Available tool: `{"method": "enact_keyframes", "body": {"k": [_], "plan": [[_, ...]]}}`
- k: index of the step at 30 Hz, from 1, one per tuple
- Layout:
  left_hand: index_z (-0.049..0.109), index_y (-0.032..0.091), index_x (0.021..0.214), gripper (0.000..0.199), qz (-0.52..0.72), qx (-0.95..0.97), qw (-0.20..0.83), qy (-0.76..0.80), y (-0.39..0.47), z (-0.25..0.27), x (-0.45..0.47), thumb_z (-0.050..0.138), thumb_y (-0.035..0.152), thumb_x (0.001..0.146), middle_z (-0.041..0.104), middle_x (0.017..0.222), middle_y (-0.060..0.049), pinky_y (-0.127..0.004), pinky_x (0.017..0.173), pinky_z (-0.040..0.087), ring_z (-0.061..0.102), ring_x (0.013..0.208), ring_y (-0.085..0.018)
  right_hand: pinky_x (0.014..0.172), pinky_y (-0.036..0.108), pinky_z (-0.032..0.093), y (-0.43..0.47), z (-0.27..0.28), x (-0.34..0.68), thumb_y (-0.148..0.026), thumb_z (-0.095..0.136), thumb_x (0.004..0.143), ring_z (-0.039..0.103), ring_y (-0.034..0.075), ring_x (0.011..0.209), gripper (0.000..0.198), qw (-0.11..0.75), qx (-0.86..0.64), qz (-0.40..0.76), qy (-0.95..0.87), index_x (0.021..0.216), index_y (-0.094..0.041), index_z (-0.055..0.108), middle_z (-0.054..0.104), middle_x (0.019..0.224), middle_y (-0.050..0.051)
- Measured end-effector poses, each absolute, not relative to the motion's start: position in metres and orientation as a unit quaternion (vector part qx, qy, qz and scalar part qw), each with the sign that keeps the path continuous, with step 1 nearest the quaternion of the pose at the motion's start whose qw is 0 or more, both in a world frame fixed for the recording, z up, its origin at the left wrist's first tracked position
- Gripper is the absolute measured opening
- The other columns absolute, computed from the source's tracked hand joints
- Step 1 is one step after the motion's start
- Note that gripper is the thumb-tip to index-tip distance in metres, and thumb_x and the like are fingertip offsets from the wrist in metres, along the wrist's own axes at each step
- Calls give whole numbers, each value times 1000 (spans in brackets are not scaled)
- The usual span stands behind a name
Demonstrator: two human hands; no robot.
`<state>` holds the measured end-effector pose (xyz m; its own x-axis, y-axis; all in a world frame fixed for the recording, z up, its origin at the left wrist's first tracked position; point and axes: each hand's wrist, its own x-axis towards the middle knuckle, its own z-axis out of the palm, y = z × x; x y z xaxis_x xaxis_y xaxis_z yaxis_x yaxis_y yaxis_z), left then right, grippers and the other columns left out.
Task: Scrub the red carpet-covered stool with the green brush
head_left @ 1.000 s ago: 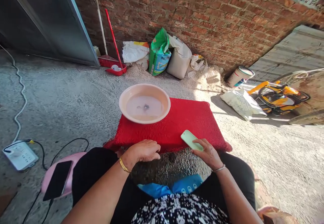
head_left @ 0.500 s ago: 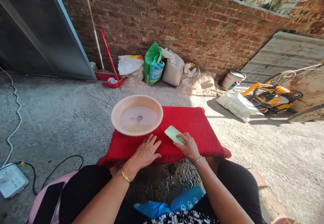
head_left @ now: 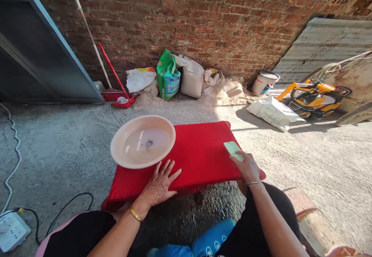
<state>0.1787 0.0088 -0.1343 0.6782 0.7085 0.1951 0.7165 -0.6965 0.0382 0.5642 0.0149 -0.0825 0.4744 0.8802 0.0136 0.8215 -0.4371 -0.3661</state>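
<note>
Over the right end of the red-covered table (head_left: 200,148), in the head view, we hold a pale green phone (head_left: 233,147) by its near end, the thumb and fingers of our right hand (head_left: 247,167) pinching it; we cannot tell whether it also rests on the cloth. At the near left edge of the table our left hand (head_left: 159,183) lies palm down, fingers spread on the cloth, holding nothing. A gold bracelet (head_left: 135,215) circles that wrist, and a silver bangle (head_left: 254,182) the other. On the table's left end, just beyond our left fingertips, we see a pale pink basin (head_left: 118,140) of water, with a small dark shape (head_left: 149,144) too indistinct to name. Well beyond the table, along a brick wall (head_left: 197,24), we find a red dustpan (head_left: 125,101), a green sack (head_left: 168,80) and a pale sack (head_left: 192,81) touching or nearly so, and, farther right, a tilted bucket (head_left: 265,83). To the table's right lie a flattened white sack (head_left: 273,111) and, beside it, a yellow toy vehicle (head_left: 319,98). Left of the table and nearer us sits a white power strip (head_left: 13,230).
</note>
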Motion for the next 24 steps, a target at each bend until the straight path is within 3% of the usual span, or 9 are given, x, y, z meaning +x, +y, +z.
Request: {"method": "enact_keyframes", "body": {"k": [4,9,17,21,24], "plan": [[30,33,145,86,-78,-917,40,-389,9,-133,176,70,52,71,22,155,-11,-56,112,15,20,141,-34,75,28,40,24,-87,475,-47,61,80,56,17,83,34,202,-678,127,-695,109,-29,65,58,100,4],[28,32,146,91,-45,-919,49,-390,11,-131,174,72,53,69,21,155,-13,-56,111,17,21,140,-34,82,31,37,40,-89,427,-46,65,79,55,18,92,36,156,-571,137,-794,109,-28,64,59,102,5],[35,31,144,86,-45,-917,60,-391,10,-125,176,72,48,69,25,154,-11,-54,111,19,24,139,-33,83,35,39,48,-81,587,-48,56,82,57,21,89,41,133,-774,105,-610,117,-28,62,56,105,7],[37,30,142,84,-37,-917,72,-391,10,-125,175,72,49,68,26,153,-11,-53,111,20,25,139,-34,84,40,40,35,-87,648,-56,52,81,58,24,88,48,164,-867,67,-466,116,-25,64,55,102,9],[37,29,143,85,-24,-916,83,-392,10,-125,175,71,50,68,26,153,-11,-52,111,19,25,139,-34,79,39,42,28,-96,655,-58,54,78,58,23,83,47,214,-859,61,-462,110,-26,66,55,97,7]]}}
